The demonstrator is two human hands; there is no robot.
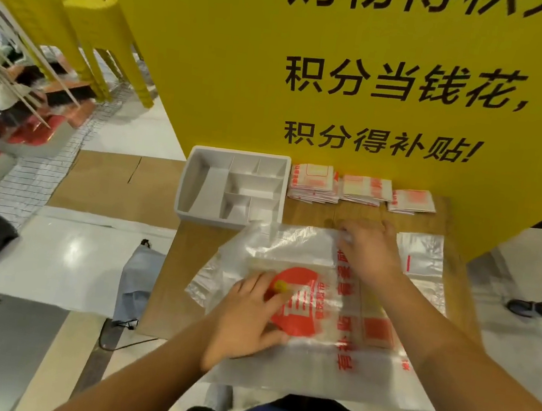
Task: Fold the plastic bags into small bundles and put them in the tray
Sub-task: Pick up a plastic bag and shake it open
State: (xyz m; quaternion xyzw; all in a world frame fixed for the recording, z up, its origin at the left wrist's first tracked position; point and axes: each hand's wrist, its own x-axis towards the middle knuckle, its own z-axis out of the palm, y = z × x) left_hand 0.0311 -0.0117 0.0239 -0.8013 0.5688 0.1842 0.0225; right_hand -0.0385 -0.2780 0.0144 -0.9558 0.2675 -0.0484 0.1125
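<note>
As it lies flat across the near half of the table [313, 212], the plastic bag [295, 242] is entered first: translucent, red print, one red disc. Left hand [249, 315]: palm down on the disc, fingers straight, pressing. Right hand [371, 250]: on the bag's far edge, fingers bent over it; whether they pinch the film cannot be told. More clear bags [424, 255] show beneath, toward the right edge. Tray [183, 191]: white, divided into compartments, at the far left corner. Folded bundles [315, 183]: three small piles along the far edge, just right of the tray. Behind stands a yellow signboard [229, 63]; yellow stools [80, 24] at far left.
</note>
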